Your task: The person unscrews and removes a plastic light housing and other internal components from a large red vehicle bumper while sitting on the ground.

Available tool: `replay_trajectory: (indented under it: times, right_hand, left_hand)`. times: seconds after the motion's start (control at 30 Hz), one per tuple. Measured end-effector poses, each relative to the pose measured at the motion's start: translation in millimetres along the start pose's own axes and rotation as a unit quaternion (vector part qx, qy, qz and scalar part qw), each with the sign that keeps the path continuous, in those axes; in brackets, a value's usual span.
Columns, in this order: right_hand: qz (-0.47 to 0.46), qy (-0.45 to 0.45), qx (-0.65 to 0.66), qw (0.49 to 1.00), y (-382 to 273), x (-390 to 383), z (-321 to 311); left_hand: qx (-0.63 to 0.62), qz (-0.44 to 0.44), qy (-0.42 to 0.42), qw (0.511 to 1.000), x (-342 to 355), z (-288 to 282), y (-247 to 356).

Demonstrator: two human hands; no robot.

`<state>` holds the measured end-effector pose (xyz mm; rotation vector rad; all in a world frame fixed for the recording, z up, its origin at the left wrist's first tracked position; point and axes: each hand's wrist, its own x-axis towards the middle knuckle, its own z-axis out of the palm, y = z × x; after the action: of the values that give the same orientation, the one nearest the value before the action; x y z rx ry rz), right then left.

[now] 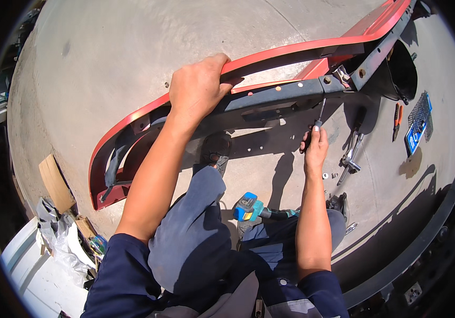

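A red vehicle bumper (pixel 291 49) with a dark reinforcement bar (pixel 270 97) along it stretches across the upper part of the head view. My left hand (pixel 197 85) is closed over the bumper's red edge, with its fingers curled round to the far side. In my right hand (pixel 316 147) is a screwdriver (pixel 321 110) with a dark handle. Its thin metal shaft points away from me, and the tip meets the underside of the bar near a joint. Whether the tip sits in a fastener is too small to tell. Beside that joint is a bolt (pixel 327 80).
A teal-and-blue cordless power tool (pixel 248 205) lies by my legs. On the concrete at right are a ratchet-like metal tool (pixel 350 160), orange-handled pliers (pixel 397 121) and a blue-and-white plate (pixel 416 132). Wood (pixel 56 183) and clear plastic (pixel 63 246) lie at left.
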<state>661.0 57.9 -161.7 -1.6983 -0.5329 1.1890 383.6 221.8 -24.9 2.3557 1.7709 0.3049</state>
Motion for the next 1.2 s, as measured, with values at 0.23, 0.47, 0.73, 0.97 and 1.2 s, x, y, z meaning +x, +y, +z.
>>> replay_trajectory:
  times: [0.23, 0.47, 0.73, 0.97, 1.2]
  right_hand:
    - [0.008, 0.039, 0.049, 0.998, -32.0, 16.2, 2.8]
    - [0.003, 0.018, -0.273, 0.962, -64.3, -52.8, -107.7]
    - [-0.211, 0.073, -0.525, 0.821, -207.3, -20.7, -108.1]
    - [-0.296, 0.076, -0.760, 0.573, -293.8, 3.9, -58.4]
    - [-0.270, 0.029, -0.841, 0.468, -320.9, 16.4, -23.0]
  left_hand:
    - [-0.015, -0.004, -0.030, 0.999, 1.7, -3.1, 2.2]
    - [-0.010, -0.006, -0.033, 0.999, 0.7, -0.6, -3.4]
    - [-0.020, 0.004, -0.031, 0.999, 1.8, 1.9, -3.0]
    - [-0.004, 0.000, -0.026, 1.000, 0.9, 2.6, -4.9]
    - [-0.001, -0.004, -0.019, 1.000, -1.1, 1.6, -2.7]
